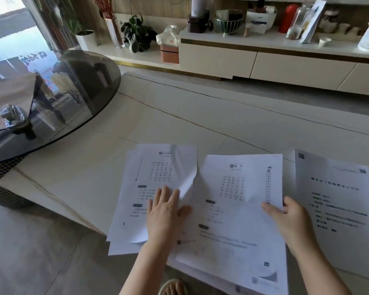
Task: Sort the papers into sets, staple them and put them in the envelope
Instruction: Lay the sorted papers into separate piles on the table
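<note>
White printed sheets (239, 209) lay flat w/ a curled corner on marble table (94, 167); left hand (164, 211) pressed flat-fingered, right hand (290, 220) pinched sheet's right edge.

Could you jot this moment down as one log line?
stage: sorting | left hand: flat on left pile | right hand: holds middle sheet | stapler: untouched

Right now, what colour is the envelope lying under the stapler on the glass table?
Brown; the envelope shows best in the head view, at the left.
</note>
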A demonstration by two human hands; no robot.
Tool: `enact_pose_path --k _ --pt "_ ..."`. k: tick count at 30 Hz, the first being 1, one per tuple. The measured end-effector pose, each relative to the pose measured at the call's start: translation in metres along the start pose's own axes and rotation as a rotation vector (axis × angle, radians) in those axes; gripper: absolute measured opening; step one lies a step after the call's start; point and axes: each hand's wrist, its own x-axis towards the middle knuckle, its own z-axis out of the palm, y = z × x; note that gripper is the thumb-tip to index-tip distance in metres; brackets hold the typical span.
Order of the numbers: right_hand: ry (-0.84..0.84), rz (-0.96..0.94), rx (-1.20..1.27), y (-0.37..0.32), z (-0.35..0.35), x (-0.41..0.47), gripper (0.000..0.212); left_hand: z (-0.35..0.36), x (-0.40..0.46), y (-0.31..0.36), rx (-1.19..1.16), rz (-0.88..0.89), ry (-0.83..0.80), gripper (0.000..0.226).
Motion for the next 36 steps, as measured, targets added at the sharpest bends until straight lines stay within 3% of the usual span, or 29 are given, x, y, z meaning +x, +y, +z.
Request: enact_pose_path --k 4,8,13,20,26,29,36 --pt "0.178 -0.053 -0.021 -0.006 -0.024 0.002 0.035 -0.004 0.0 -0.002 -0.017 0.008 0.021 0.056" --pt "0.222 -0.066 -0.039 -0.005 -0.038 0.0 0.046 -0.008 0.007 -0.005 -0.195 0.057 0.078 0.032" --pt "0.231 0.002 0.001 -0.004 -0.04 -0.002 0.046 -0.03 0.0 0.002 -0.471 0.0 0.085 0.027" --pt "0.205 -0.013 0.022 -0.003 -0.019 -0.004 0.047 -0.044 -0.005 0.005 -0.62 -0.046 0.027 0.02" --pt "0.038 -0.05 0.096 -0.019 0.023 0.002 0.035 -0.063 -0.001 -0.008 -0.678 -0.065 0.106 0.02" --pt "-0.102 -0.061 0.068 -0.034 0.059 0.005 0.042 -0.071 -0.001 -0.011 -0.704 -0.017 0.166 0.02" --pt "-0.455 -0.045 0.077 -0.082 0.134 0.012 0.028 -0.058 0.004 -0.018 -0.405 0.028 0.257 0.025"
